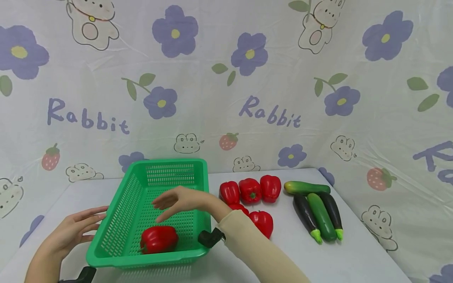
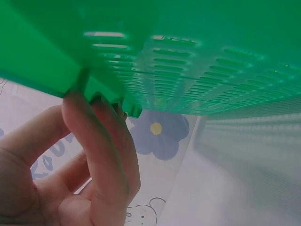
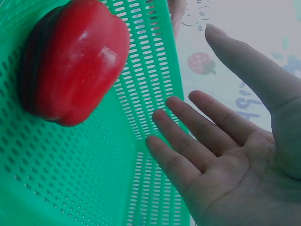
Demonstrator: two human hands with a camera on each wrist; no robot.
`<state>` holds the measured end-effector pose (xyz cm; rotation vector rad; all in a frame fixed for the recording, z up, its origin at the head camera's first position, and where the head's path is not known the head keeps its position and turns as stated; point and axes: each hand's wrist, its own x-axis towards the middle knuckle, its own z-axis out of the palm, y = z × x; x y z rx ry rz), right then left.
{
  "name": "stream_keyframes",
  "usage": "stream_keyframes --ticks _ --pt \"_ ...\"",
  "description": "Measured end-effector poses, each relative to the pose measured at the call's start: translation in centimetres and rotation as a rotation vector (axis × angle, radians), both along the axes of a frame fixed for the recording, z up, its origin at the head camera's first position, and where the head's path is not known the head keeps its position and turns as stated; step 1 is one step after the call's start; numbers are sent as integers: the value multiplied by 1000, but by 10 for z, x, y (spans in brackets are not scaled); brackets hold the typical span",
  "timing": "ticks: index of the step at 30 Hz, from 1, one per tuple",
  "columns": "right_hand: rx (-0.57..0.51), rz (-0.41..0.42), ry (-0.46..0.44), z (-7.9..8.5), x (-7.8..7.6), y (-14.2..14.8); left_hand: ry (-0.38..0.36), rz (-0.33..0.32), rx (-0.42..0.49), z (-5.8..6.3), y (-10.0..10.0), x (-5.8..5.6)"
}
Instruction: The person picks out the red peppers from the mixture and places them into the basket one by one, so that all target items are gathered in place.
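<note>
Where light catches it, red bell pepper (image 1: 160,239), glossy, plump, lobed

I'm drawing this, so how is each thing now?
Green basket: upright, open on top
Red pepper: on its side inside basket
Right hand: open, empty, above the basket
Left hand: touching the basket
Other red peppers: grouped, some partly hidden
Cucumbers: lying down
Eggplants: lying, one cucumber between them
</note>
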<state>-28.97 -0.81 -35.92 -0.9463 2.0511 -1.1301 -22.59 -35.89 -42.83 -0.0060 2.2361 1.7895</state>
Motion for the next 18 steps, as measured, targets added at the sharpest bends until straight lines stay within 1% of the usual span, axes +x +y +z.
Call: stream_keyframes --ticks 10,18 --pt "-50 -6 21 2 -1 12 -7 7 -3 1 1 0" --pt "-63 -41 61 5 -4 29 -7 7 -10 1 1 0"
